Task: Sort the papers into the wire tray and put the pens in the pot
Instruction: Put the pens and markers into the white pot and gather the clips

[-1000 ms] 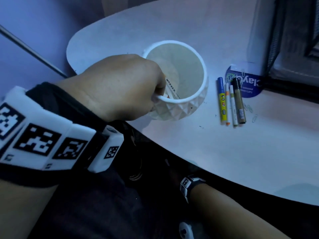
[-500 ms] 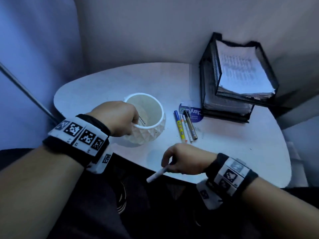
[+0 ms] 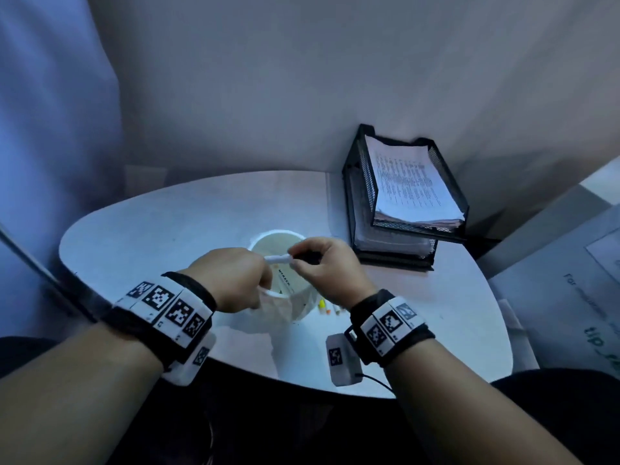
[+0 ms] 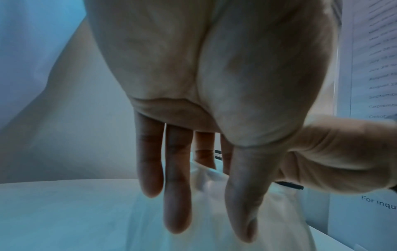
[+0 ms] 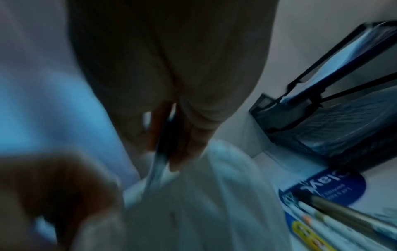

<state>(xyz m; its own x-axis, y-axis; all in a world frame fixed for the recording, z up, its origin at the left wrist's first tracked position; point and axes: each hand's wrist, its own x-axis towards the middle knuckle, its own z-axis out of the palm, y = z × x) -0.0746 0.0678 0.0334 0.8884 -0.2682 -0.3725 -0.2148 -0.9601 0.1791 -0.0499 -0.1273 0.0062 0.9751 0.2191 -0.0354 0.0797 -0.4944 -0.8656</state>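
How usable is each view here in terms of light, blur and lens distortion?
Head view: dim and blue, wide-angle bending at the edges, but the pot, wire tray and both hands are legible. Left wrist view: sharp, mostly filled by the left hand. Right wrist view: dark and motion-blurred; the pen under the right hand smears.

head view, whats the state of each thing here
pot: upright on the table, one marker inside
left hand: grip on the pot's near rim
right hand: pinching a white pen above the pot's mouth
wire tray: two tiers, papers stacked in both
loose pens: lying on the table right of the pot, mostly hidden
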